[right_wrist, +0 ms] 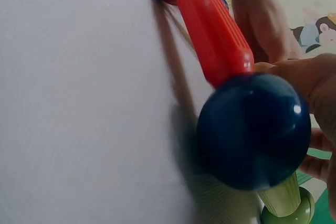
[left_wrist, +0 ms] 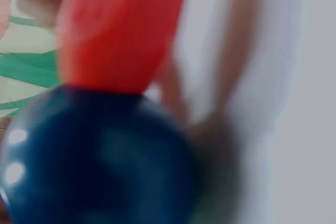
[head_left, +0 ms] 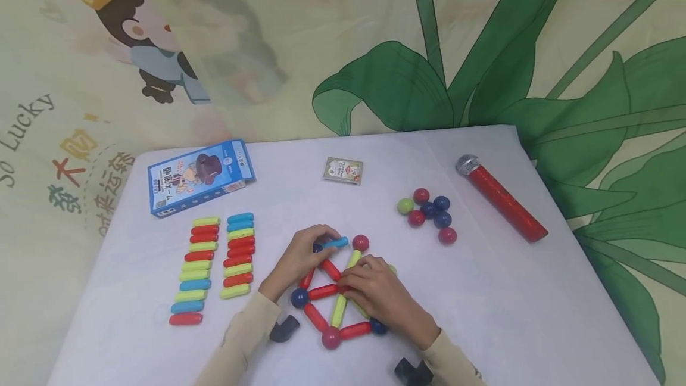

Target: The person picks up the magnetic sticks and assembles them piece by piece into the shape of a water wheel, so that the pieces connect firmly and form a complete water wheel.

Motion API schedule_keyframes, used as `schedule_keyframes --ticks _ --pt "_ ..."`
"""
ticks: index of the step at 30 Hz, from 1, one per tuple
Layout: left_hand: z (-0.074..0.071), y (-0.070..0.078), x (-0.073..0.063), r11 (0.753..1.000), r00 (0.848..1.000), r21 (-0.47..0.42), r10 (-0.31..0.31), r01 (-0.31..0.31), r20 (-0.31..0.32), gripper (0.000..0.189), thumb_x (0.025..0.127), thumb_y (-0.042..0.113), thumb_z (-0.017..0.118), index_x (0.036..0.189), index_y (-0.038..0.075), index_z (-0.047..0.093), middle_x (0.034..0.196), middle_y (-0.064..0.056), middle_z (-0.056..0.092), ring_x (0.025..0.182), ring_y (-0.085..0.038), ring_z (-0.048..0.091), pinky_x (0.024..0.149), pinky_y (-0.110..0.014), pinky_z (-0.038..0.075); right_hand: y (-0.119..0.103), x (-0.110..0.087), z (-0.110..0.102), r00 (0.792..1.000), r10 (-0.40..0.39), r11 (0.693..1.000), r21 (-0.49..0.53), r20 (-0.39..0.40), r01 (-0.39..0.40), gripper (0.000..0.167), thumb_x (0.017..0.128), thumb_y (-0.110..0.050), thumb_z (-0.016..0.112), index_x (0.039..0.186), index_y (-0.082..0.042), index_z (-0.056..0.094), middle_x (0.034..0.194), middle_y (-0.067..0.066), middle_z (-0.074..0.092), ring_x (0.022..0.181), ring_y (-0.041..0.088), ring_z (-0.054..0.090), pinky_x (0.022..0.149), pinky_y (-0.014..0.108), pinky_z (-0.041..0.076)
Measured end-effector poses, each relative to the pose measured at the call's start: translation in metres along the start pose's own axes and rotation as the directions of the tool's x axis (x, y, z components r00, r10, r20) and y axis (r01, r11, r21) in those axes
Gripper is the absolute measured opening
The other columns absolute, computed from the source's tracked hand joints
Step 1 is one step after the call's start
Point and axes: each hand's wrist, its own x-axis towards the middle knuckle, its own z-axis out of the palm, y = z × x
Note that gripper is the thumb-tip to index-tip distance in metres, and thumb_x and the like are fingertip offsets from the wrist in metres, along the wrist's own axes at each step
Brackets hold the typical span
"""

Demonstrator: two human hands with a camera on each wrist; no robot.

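A frame of sticks and balls lies on the white table, with red sticks (head_left: 316, 317), yellow-green sticks (head_left: 339, 311) and red and dark blue balls (head_left: 299, 298) joined together. At its far left corner my left hand (head_left: 302, 255) pinches a blue stick (head_left: 336, 243) beside a dark blue ball. My right hand (head_left: 383, 290) grips the frame at its middle joint, its fingers hiding most of that joint. The right wrist view shows a dark blue ball (right_wrist: 254, 132) joined to a red stick (right_wrist: 215, 32) close up. Another dark blue ball (left_wrist: 100, 156) fills the left wrist view.
Two columns of loose sticks (head_left: 195, 285) lie at the left. Behind them is a blue box (head_left: 200, 177), with a small card box (head_left: 343, 170) at the back. Loose balls (head_left: 429, 210) cluster at the right, near a red tube with a silver end (head_left: 504, 201).
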Motion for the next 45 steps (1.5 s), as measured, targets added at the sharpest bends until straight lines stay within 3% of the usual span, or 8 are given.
schedule_keyframes --ticks 6,10,25,28,32,34,39,45 --pt "0.005 -0.004 -0.008 0.999 0.999 -0.015 -0.036 0.036 -0.004 0.028 0.082 0.009 0.075 0.107 0.018 0.066 0.106 0.006 0.067 0.107 -0.016 0.062 0.093 -0.036 0.052 0.01 0.009 -0.009 0.962 0.227 0.974 0.056 -0.153 -0.221 0.032 0.084 -0.022 0.074 0.115 -0.016 0.067 0.121 0.0 0.061 0.112 0.016 0.055 0.095 0.036 0.049" --pt "0.008 -0.007 -0.012 0.999 0.998 -0.042 -0.034 0.032 -0.048 0.028 0.082 0.009 0.075 0.106 0.018 0.066 0.104 0.008 0.067 0.107 -0.014 0.062 0.094 -0.035 0.051 0.018 0.018 -0.011 0.921 0.378 0.924 0.11 -0.098 -0.367 0.04 0.089 -0.023 0.069 0.127 -0.016 0.059 0.126 0.001 0.06 0.119 0.02 0.055 0.101 0.039 0.046" --pt "-0.011 -0.012 -0.039 0.999 0.98 -0.01 -0.047 0.046 -0.192 0.03 0.086 0.018 0.073 0.114 0.019 0.064 0.111 0.006 0.064 0.11 -0.013 0.059 0.095 -0.037 0.051 0.012 0.018 -0.006 0.924 0.369 0.926 0.127 -0.102 -0.356 0.041 0.088 -0.02 0.07 0.127 -0.02 0.059 0.126 -0.002 0.057 0.119 0.016 0.053 0.098 0.037 0.048" --pt "-0.033 -0.021 -0.069 0.987 0.931 -0.014 -0.155 0.159 -0.332 0.032 0.087 0.019 0.071 0.118 0.017 0.062 0.116 0.003 0.063 0.112 -0.015 0.057 0.093 -0.03 0.05 0.005 0.011 -0.005 0.951 0.266 0.96 0.136 -0.156 -0.246 0.037 0.084 -0.013 0.073 0.119 -0.017 0.064 0.116 -0.003 0.062 0.107 0.012 0.057 0.089 0.031 0.053" --pt "-0.052 -0.035 -0.112 0.938 0.802 -0.095 -0.335 0.333 -0.495 0.033 0.087 0.016 0.072 0.118 0.013 0.061 0.117 0.0 0.064 0.112 -0.014 0.057 0.087 -0.008 0.041 -0.006 -0.001 0.0 0.986 0.077 0.991 0.116 -0.146 -0.06 0.03 0.078 -0.012 0.079 0.107 -0.015 0.069 0.101 -0.005 0.065 0.089 0.008 0.055 0.075 0.02 0.052" --pt "-0.053 -0.04 -0.127 0.916 0.764 -0.1 -0.382 0.39 -0.52 0.033 0.086 0.014 0.072 0.117 0.011 0.061 0.117 -0.002 0.064 0.113 -0.015 0.056 0.085 -0.003 0.037 -0.012 -0.005 0.003 0.992 0.039 0.996 0.086 -0.119 -0.029 0.03 0.076 -0.014 0.081 0.105 -0.016 0.071 0.099 -0.006 0.064 0.085 0.007 0.053 0.071 0.017 0.051" --pt "-0.05 -0.048 -0.14 0.9 0.776 0.048 -0.346 0.434 -0.527 0.034 0.083 0.008 0.074 0.114 0.012 0.062 0.114 -0.002 0.062 0.112 -0.016 0.054 0.086 -0.009 0.039 -0.02 -0.009 0.01 0.995 0.048 0.999 0.006 -0.087 -0.047 0.035 0.075 -0.017 0.082 0.108 -0.019 0.071 0.106 -0.006 0.062 0.088 0.006 0.052 0.072 0.016 0.049" --pt "-0.048 -0.048 -0.143 0.886 0.81 0.193 -0.274 0.423 -0.519 0.043 0.077 0.006 0.079 0.116 0.011 0.063 0.111 -0.006 0.057 0.107 -0.021 0.055 0.086 -0.043 0.054 -0.023 -0.008 0.014 0.996 0.048 0.996 -0.07 -0.072 -0.053 0.038 0.075 -0.016 0.081 0.112 -0.019 0.072 0.111 -0.005 0.062 0.085 0.006 0.049 0.068 0.015 0.048"
